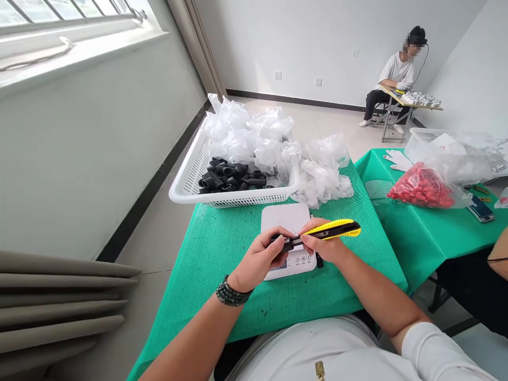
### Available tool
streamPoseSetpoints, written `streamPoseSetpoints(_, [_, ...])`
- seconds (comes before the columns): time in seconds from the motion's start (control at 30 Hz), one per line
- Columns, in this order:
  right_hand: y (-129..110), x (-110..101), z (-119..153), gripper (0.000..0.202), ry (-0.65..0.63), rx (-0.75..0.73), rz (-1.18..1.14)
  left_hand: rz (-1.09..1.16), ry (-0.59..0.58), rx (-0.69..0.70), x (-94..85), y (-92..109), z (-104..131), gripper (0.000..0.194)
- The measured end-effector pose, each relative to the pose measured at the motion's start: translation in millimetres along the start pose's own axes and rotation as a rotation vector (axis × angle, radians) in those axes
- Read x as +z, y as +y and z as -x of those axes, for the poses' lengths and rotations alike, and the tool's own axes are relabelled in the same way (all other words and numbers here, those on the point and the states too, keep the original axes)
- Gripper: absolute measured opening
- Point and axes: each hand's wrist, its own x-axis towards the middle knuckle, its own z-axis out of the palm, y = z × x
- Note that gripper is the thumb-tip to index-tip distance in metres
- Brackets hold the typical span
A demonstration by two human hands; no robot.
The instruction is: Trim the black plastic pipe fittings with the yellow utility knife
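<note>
My left hand [266, 255] is closed round a small black part [286, 244], probably a pipe-like fitting, mostly covered by the fingers. A yellow and black utility knife [337, 229] is gripped in my right hand [319, 242], its front end touching or close to the black part. Both hands are over a white digital scale [286, 216], whose display and buttons face me. Behind the scale stands a white basket [234, 199] holding black fittings [224, 174] and clear plastic bags [254, 127].
More plastic bags [325, 177] lie right of the basket on the green-covered table [222, 254]. A second green table [420, 227] carries a bag of red parts [423, 188], a glove [398, 159] and a phone [480, 209]. Another person [397, 71] sits at the back right.
</note>
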Motion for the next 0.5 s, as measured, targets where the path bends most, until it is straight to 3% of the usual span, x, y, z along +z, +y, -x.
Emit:
streamPoseSetpoints(0.13, [7.0,-2.1,1.2,0.035,0.059,0.012,-0.077,-0.032,-0.053,0.011,3.7,0.4,1.4,0.067])
streamPoseSetpoints(0.23, [14.7,-2.1,-0.8,0.034,0.12,0.005,-0.138,-0.285,0.007,0.094,4.8,-2.2,3.0,0.06])
streamPoseSetpoints(0.4, [16.0,-0.5,-5.3,0.034,0.116,0.023,-0.148,-0.859,0.277,0.441,-1.1,-11.2,-1.1,0.025])
streamPoseSetpoints(0.5, [13.7,0.4,-6.4,0.033,0.116,0.005,-0.129,-1.06,0.328,0.707,-4.6,-12.2,-4.6,0.015])
